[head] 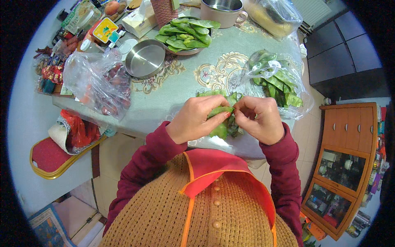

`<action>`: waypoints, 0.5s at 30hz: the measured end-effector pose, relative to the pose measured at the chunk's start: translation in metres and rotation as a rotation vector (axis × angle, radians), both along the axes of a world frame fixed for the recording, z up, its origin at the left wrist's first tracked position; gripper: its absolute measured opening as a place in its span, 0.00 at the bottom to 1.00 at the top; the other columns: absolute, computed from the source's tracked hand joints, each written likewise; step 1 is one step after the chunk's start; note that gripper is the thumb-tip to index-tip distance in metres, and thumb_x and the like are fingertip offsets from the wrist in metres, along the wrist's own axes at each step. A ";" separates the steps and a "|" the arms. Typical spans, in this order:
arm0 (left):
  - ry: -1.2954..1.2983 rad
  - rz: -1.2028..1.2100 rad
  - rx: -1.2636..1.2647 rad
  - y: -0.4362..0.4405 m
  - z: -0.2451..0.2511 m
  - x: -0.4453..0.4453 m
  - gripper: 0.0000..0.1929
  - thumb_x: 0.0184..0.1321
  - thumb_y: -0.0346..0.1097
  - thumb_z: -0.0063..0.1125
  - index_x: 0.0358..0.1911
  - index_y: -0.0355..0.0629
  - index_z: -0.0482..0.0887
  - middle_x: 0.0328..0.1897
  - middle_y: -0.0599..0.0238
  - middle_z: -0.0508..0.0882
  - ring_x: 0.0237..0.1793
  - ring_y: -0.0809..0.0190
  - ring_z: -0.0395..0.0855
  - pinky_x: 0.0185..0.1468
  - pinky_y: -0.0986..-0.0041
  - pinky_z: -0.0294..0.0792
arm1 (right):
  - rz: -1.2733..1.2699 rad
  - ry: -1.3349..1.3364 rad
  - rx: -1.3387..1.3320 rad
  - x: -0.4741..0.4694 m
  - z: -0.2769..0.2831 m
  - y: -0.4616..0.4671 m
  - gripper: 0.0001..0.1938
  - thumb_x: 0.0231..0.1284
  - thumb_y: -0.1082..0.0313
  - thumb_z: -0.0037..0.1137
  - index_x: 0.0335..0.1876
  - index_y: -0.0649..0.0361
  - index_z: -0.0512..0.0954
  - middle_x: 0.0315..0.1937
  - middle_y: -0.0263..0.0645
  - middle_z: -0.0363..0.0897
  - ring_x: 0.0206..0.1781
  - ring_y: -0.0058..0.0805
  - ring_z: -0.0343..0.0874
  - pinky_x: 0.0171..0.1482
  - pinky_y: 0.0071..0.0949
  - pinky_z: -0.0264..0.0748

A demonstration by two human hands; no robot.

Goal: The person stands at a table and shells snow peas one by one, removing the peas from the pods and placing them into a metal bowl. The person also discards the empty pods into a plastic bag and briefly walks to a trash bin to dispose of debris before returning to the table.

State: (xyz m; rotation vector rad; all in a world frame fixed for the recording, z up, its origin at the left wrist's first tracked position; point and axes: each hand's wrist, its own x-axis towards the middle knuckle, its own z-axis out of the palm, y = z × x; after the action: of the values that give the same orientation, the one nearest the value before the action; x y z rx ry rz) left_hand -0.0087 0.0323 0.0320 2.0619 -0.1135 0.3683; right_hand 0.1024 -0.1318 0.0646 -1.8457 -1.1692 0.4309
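Observation:
My left hand [200, 117] holds a flat green bean pod [221, 110] between thumb and fingers. The thumb and index finger of my right hand [260, 117] pinch the pod's right tip. Under both hands, more flat pods and trimmings [219, 131] lie on the patterned tablecloth [179, 92]. Right of my hands, a clear plastic bag [301, 108] holds many green pods [279, 81]. Further back, a bowl [189, 52] is heaped with flat green pods [188, 34]. Beside that bowl, to its left, sits a round, shallow stainless steel pan [145, 58].
A plastic bag of reddish items [101, 83] lies at the table's left. Behind are a tissue box [140, 23], a pot with a handle [222, 14] and another filled plastic bag [274, 18]. A red-seated stool [51, 154] stands at lower left, a wooden cabinet [342, 166] at right.

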 end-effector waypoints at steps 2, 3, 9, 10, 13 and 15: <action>0.010 0.012 0.025 -0.001 -0.003 0.000 0.09 0.54 0.30 0.62 0.37 0.36 0.79 0.32 0.54 0.82 0.30 0.52 0.82 0.33 0.67 0.70 | -0.041 -0.090 0.032 -0.005 -0.002 0.002 0.03 0.48 0.75 0.57 0.25 0.65 0.75 0.16 0.42 0.74 0.18 0.27 0.76 0.24 0.24 0.71; 0.015 0.018 0.037 -0.001 -0.004 0.000 0.09 0.54 0.31 0.62 0.37 0.36 0.79 0.32 0.54 0.82 0.30 0.51 0.82 0.33 0.67 0.70 | -0.069 -0.069 0.027 -0.007 -0.002 0.003 0.03 0.47 0.75 0.57 0.25 0.65 0.75 0.15 0.42 0.74 0.18 0.26 0.75 0.24 0.24 0.71; -0.152 0.073 0.064 -0.005 -0.009 0.000 0.10 0.50 0.29 0.64 0.35 0.37 0.79 0.30 0.55 0.82 0.31 0.50 0.82 0.33 0.66 0.71 | -0.194 0.048 0.106 -0.014 -0.011 0.007 0.03 0.45 0.77 0.58 0.23 0.64 0.75 0.14 0.36 0.71 0.17 0.16 0.71 0.22 0.20 0.68; -0.189 0.083 0.076 -0.005 -0.009 0.001 0.09 0.51 0.29 0.64 0.35 0.38 0.79 0.30 0.55 0.81 0.30 0.50 0.82 0.32 0.66 0.71 | -0.203 0.089 0.130 -0.015 -0.013 0.007 0.03 0.45 0.77 0.57 0.22 0.65 0.75 0.13 0.34 0.70 0.17 0.14 0.69 0.22 0.19 0.67; -0.263 0.104 0.100 -0.006 -0.009 0.000 0.09 0.52 0.29 0.64 0.35 0.39 0.78 0.29 0.56 0.81 0.28 0.50 0.81 0.31 0.66 0.71 | -0.238 0.234 0.200 -0.017 -0.018 0.008 0.03 0.46 0.77 0.57 0.22 0.65 0.75 0.14 0.28 0.69 0.18 0.10 0.66 0.22 0.16 0.63; -0.275 0.109 0.094 -0.007 -0.009 -0.001 0.10 0.51 0.29 0.65 0.36 0.39 0.78 0.29 0.57 0.81 0.28 0.51 0.81 0.30 0.66 0.71 | -0.262 0.378 0.233 -0.019 -0.021 0.008 0.03 0.47 0.77 0.56 0.23 0.65 0.75 0.15 0.26 0.70 0.18 0.09 0.64 0.22 0.15 0.61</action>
State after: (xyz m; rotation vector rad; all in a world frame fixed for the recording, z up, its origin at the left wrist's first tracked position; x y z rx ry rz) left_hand -0.0099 0.0255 0.0232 2.1056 -0.1875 0.7253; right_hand 0.0835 -0.1236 0.0434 -1.5996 -0.6809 0.4486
